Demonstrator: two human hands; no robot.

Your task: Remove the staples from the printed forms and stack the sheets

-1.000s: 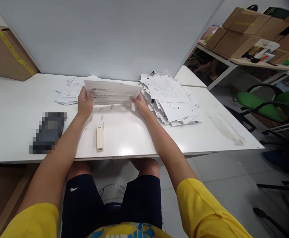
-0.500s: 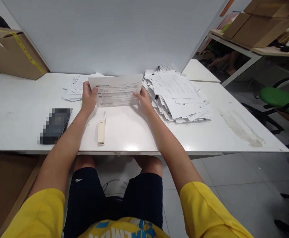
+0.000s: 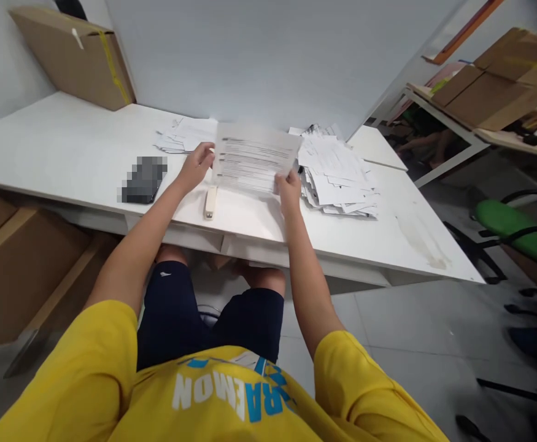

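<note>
A printed sheet of paper is held up tilted above the desk. My right hand pinches its lower right corner, thumb in front. At the sheet's left edge my left hand has its fingers parted and loosely curved; the fingertips come close to the edge, and whether they touch it I cannot tell. Below the sheet lies a small cream stapler. To the right is a thick, uneven pile of printed papers. A smaller stack of papers lies behind my left hand.
A dark, pixelated flat object lies left of my left forearm. On the white desk a cardboard box leans at the back left, by a white partition. An open carton is below left; a green chair stands right.
My left hand has loosened from the sheet's left edge, its fingers now apart. The right hand still holds the sheet. The whole view has turned and tilted.
</note>
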